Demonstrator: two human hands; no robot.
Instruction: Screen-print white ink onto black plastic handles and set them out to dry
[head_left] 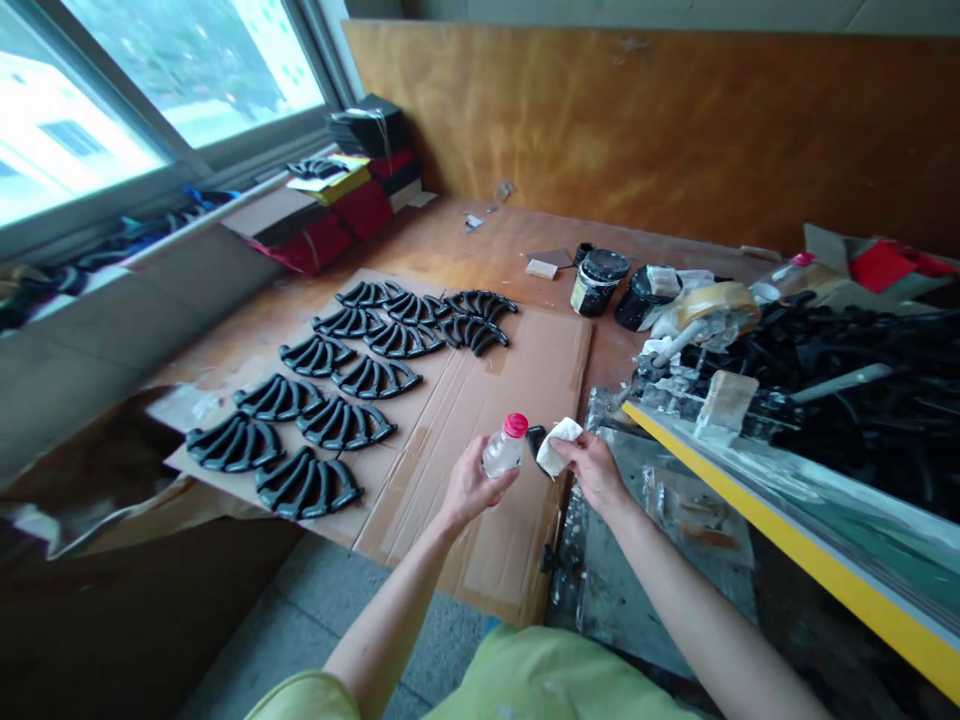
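1. Left hand (pixel 469 487) — closed round a clear bottle (pixel 503 450) with red cap, held above the cardboard (pixel 517 380).
2. Right hand (pixel 596 468) — pinching a white cloth (pixel 559 445) just beside the bottle.
3. Black parts (pixel 345 380) — in rows on the cardboard, on the counter (pixel 465 245).

Clear plastic bottle (pixel 502 452), glossy red cap; white cloth (pixel 559 445) (soft, crumpled); glossy black plastic parts (pixel 330 420) center-left on matt brown cardboard (pixel 480 400); worn wood tabletop (pixel 465 245).
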